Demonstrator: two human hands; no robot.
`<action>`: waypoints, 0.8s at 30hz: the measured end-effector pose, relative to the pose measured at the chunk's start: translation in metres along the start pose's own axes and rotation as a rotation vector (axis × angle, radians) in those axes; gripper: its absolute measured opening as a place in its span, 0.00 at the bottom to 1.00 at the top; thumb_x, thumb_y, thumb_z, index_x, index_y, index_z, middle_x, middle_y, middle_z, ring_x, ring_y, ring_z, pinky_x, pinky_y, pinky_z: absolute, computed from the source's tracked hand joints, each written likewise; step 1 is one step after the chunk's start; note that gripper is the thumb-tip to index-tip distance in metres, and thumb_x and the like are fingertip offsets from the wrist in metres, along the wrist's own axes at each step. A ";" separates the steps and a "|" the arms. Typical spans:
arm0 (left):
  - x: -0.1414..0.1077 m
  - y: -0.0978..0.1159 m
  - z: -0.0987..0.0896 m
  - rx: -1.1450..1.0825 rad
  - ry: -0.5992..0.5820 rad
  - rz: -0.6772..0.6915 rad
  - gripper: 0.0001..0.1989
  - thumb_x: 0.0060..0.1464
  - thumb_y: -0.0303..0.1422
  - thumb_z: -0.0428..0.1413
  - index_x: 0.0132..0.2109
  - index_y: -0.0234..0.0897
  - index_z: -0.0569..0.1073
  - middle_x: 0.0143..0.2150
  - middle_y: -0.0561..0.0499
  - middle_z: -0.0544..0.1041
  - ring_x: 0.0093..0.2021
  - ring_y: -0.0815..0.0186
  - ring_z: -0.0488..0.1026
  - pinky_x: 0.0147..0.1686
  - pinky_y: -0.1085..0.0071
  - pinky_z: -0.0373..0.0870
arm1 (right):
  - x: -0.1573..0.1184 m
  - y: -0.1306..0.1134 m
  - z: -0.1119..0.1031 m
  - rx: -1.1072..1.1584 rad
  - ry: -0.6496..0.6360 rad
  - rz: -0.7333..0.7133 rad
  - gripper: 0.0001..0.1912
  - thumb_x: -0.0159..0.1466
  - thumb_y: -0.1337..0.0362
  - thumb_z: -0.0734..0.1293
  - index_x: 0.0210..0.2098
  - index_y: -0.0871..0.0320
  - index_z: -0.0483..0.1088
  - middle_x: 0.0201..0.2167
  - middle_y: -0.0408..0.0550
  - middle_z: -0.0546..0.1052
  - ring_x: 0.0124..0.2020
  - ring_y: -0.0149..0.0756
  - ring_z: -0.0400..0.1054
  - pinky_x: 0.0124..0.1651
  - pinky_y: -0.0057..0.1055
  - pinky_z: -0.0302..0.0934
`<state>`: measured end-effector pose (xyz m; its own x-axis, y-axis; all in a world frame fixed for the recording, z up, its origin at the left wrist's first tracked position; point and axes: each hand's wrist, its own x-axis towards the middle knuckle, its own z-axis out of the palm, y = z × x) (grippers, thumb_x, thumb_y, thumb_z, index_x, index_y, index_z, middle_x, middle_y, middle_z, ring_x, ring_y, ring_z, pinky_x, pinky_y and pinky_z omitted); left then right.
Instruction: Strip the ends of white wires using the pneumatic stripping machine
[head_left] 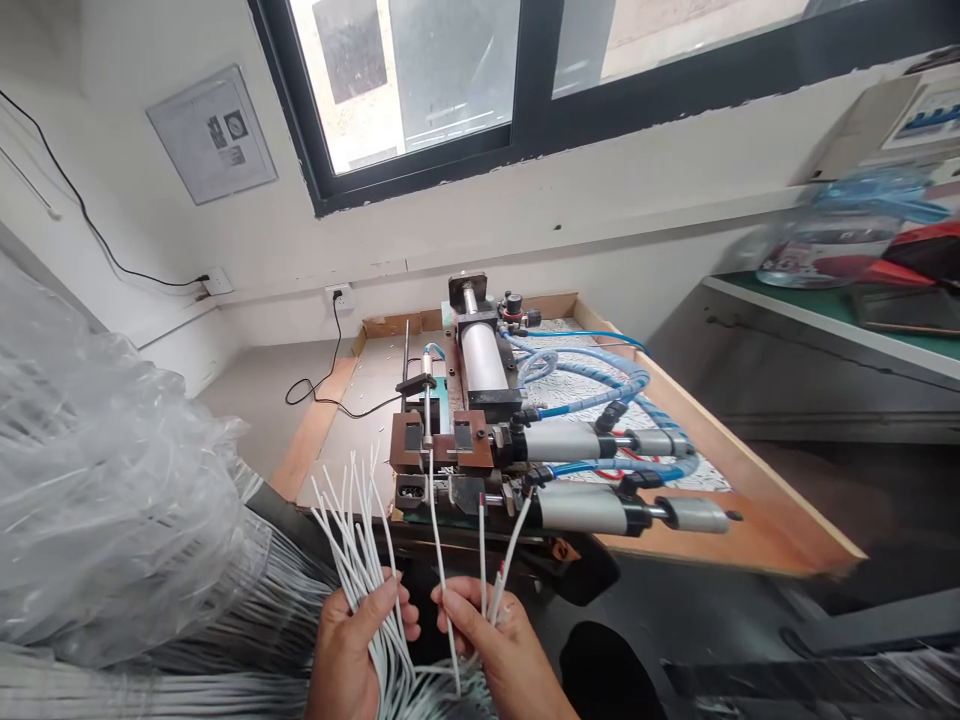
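Note:
A fanned bunch of white cables (360, 560) is gripped in my left hand (360, 635), with the thumb pressed over it. My right hand (491, 635) pinches one white cable (437, 530) between thumb and fingers; the cable's upper end reaches between the brown jaws of a pneumatic machine (442, 445). Several more cables (514, 540) stand up from the same hand, some with reddish tips. Below both hands the lengths of cable run together at the bottom edge.
The machine's silver cylinders (577, 508) and blue hoses (637, 375) extend right over a wood-edged tray (780, 500). Plastic-wrapped cable bundles (112, 480) fill the left side. A green-topped shelf (825, 310) holds a clear plastic container (825, 245).

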<state>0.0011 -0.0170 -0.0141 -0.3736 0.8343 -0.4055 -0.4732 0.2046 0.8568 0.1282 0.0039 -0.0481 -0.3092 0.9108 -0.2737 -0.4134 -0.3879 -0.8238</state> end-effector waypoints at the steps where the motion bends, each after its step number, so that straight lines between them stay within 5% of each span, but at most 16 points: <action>1: 0.000 0.000 0.000 0.004 -0.009 0.003 0.09 0.34 0.29 0.63 0.27 0.29 0.75 0.21 0.49 0.76 0.21 0.66 0.71 0.23 0.69 0.69 | 0.002 0.000 -0.001 0.011 0.003 0.008 0.15 0.47 0.55 0.70 0.25 0.62 0.73 0.16 0.42 0.68 0.18 0.25 0.56 0.23 0.24 0.49; 9: -0.004 -0.001 -0.001 0.010 -0.048 0.049 0.08 0.35 0.29 0.62 0.27 0.32 0.73 0.17 0.53 0.72 0.19 0.69 0.68 0.20 0.72 0.66 | 0.003 -0.004 0.000 -0.047 -0.029 -0.014 0.16 0.51 0.54 0.66 0.32 0.61 0.72 0.18 0.40 0.65 0.18 0.24 0.51 0.21 0.23 0.45; 14: -0.003 -0.001 -0.001 0.011 -0.046 0.073 0.08 0.36 0.29 0.61 0.27 0.32 0.72 0.17 0.53 0.72 0.19 0.69 0.68 0.19 0.73 0.65 | 0.012 -0.003 -0.003 -0.427 -0.068 -0.190 0.20 0.56 0.51 0.59 0.29 0.61 0.73 0.16 0.41 0.63 0.20 0.29 0.55 0.23 0.25 0.49; 18: -0.002 0.000 -0.002 0.027 -0.073 0.124 0.05 0.40 0.30 0.59 0.27 0.32 0.72 0.18 0.53 0.72 0.17 0.71 0.66 0.18 0.75 0.62 | 0.030 0.029 -0.022 -0.967 -0.029 -0.316 0.20 0.60 0.56 0.53 0.32 0.58 0.72 0.25 0.46 0.73 0.29 0.36 0.65 0.31 0.28 0.56; 22: -0.001 0.001 -0.003 0.037 -0.077 0.162 0.05 0.40 0.30 0.59 0.27 0.32 0.73 0.19 0.54 0.72 0.15 0.74 0.65 0.16 0.76 0.60 | 0.037 0.072 -0.049 -1.175 -0.031 -0.193 0.12 0.52 0.61 0.62 0.18 0.59 0.72 0.17 0.51 0.73 0.23 0.42 0.67 0.27 0.33 0.58; 24: 0.000 0.000 -0.003 0.040 -0.077 0.157 0.05 0.40 0.30 0.59 0.27 0.33 0.73 0.19 0.54 0.72 0.15 0.74 0.65 0.16 0.77 0.59 | 0.036 0.077 -0.057 -1.232 0.030 -0.165 0.07 0.49 0.63 0.66 0.20 0.61 0.73 0.21 0.56 0.75 0.27 0.49 0.69 0.31 0.39 0.59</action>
<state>-0.0013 -0.0187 -0.0148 -0.3778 0.8939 -0.2412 -0.3810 0.0874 0.9205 0.1336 0.0154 -0.1492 -0.3034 0.9453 -0.1202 0.6387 0.1081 -0.7618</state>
